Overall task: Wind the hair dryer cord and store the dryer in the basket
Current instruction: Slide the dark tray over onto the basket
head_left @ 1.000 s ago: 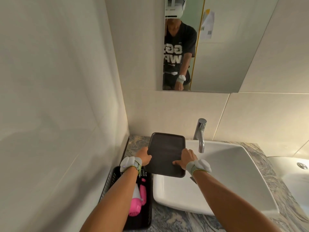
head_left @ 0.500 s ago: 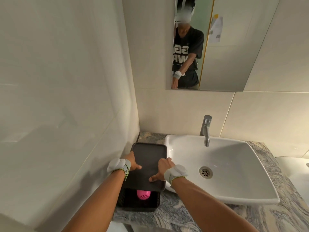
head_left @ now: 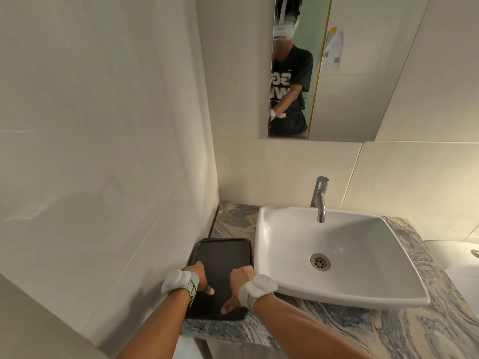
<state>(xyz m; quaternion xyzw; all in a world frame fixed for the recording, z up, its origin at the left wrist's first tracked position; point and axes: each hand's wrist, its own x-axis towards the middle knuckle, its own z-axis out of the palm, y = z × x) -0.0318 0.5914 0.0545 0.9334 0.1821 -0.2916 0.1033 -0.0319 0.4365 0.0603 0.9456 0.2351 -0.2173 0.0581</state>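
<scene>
Lid [head_left: 220, 263] sits flat on the basket, wedged in the corner slot between the side wall and the sink [head_left: 337, 255], on the desk [head_left: 337, 330]. It covers the basket completely, so from this view no basket wall or dryer is visible. Judgement: dryer and its wound cord are inside, under the lid; can't confirm by sight.

Left hand [head_left: 198, 277] rests on the lid's left side, palm down, thumb splayed inward. Not wrapped around anything, just flat contact. Right hand [head_left: 239, 283] same on the right side near the sink edge, fingers spread, thumb pointing back toward the near rim. Neither hand is clenched or gripping; both look like they're pressing down.

Why this pose: two flat palms, one on each side of the lid's near half, spread the load so the lid seats evenly instead of rocking on one corner. Far end of the lid looks already level with the rest.

Placement makes sense: the corner keeps the basket off the wet sink and out of the tap's [head_left: 320, 198] reach.

Task state, my read: basically done, final seating of the lid. Remaining risk: cord pinched under the rim stopping it from closing flush; can't tell from here.
</scene>
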